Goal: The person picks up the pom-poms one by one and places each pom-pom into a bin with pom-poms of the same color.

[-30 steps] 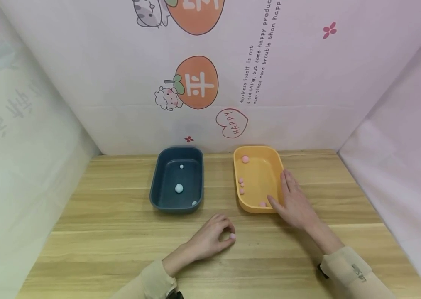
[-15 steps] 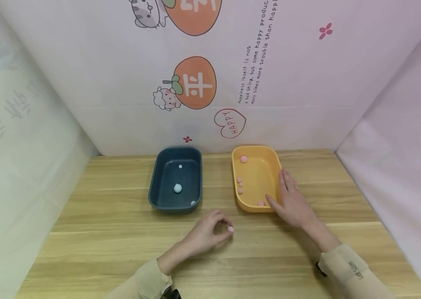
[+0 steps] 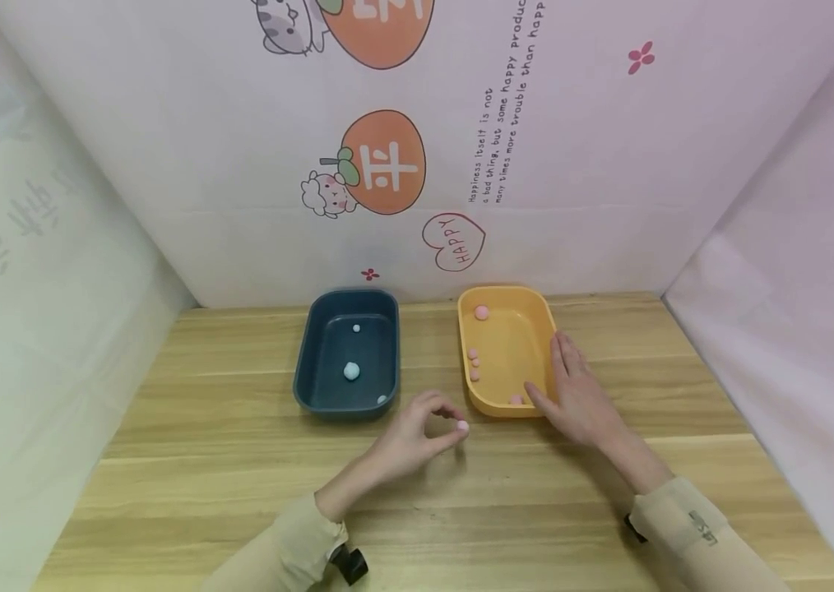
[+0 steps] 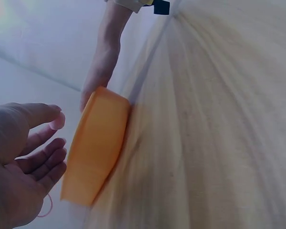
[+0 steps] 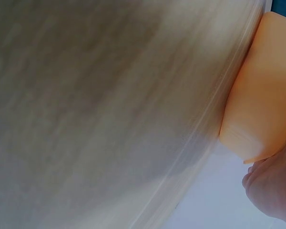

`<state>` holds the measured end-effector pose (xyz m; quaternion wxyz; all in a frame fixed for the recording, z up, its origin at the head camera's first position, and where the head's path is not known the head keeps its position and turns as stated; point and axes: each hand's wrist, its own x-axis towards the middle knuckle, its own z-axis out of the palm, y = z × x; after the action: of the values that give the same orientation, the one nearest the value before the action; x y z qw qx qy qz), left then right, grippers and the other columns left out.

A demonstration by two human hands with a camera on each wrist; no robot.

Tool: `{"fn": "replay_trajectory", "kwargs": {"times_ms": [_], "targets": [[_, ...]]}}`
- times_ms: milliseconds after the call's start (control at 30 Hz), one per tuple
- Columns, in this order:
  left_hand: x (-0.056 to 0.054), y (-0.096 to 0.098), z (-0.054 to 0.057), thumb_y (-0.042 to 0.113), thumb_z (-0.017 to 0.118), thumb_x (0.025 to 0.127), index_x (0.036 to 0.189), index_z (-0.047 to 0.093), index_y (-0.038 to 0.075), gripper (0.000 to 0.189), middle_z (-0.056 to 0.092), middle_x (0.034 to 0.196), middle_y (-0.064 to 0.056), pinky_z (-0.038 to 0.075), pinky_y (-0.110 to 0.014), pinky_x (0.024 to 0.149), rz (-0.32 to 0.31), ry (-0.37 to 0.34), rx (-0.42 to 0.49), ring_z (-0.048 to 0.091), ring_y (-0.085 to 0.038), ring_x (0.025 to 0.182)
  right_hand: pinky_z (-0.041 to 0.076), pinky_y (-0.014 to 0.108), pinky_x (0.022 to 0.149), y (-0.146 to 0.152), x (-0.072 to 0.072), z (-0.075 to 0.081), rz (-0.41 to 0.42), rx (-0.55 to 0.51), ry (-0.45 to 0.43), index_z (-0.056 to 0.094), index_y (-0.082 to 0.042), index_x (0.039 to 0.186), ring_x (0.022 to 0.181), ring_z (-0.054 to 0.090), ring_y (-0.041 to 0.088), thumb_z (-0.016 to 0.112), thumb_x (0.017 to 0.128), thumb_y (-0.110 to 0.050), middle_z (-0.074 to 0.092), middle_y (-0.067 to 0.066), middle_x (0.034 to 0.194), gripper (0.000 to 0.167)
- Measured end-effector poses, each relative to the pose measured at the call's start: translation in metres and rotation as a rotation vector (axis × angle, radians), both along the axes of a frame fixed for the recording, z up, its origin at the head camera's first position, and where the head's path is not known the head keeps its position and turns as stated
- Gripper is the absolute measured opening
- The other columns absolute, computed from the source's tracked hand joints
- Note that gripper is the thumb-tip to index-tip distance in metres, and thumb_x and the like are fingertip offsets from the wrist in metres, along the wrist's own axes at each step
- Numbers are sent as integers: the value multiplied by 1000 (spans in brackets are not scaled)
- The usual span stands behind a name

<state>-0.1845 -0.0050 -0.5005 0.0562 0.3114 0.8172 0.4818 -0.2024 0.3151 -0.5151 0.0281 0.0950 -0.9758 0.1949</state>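
Observation:
Between thumb and forefinger my left hand (image 3: 411,437) pinches a small pink ball (image 3: 463,426), held a little above the table just short of the yellow tray (image 3: 513,413). In the left wrist view the same pink ball (image 4: 58,121) shows at the fingertips, with the tray's side behind it. My right hand (image 3: 584,409) rests on the tray's right rim with fairly straight fingers, the thumb over the near corner. Inside the yellow tray lie several pink balls (image 3: 481,313), most along its left wall. In the right wrist view my right hand (image 5: 274,188) is partly cut off.
A dark blue tray (image 3: 306,386) stands left of the yellow one and holds pale blue balls (image 3: 351,372) of different sizes. Both trays sit at the back of the wooden table (image 3: 239,469), close to a printed white cloth (image 3: 572,164). More cloth hangs at both sides.
My left hand has lifted the pink ball off the table area and carried it forward, closer to the yellow tray. The right hand stays on the tray's rim.

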Motion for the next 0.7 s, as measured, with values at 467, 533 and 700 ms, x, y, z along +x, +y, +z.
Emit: {"fn": "replay_trajectory", "kwargs": {"times_ms": [467,533,700], "targets": [[-24,24,12,18,80,102,113,77,8,16,76,118,-9,59,-54,107,21,-13,70,71,-25,115,18,68,137,0,0,1,-2,0,10,3,13,170,169,10,55,53,112,-51,5,36,180,100],[-27,27,12,18,80,102,114,77,6,17,76,118,-10,59,-53,106,27,-12,82,72,-28,114,19,68,137,0,0,0,-3,3,12,4,13,170,169,11,55,54,112,-51,5,37,180,100],[-35,33,14,18,79,103,113,76,6,16,76,116,-11,60,-49,106,36,3,101,72,-33,114,20,69,136,0,0,0,-3,8,20,4,14,170,168,12,56,54,112,-52,7,37,179,100]]}}
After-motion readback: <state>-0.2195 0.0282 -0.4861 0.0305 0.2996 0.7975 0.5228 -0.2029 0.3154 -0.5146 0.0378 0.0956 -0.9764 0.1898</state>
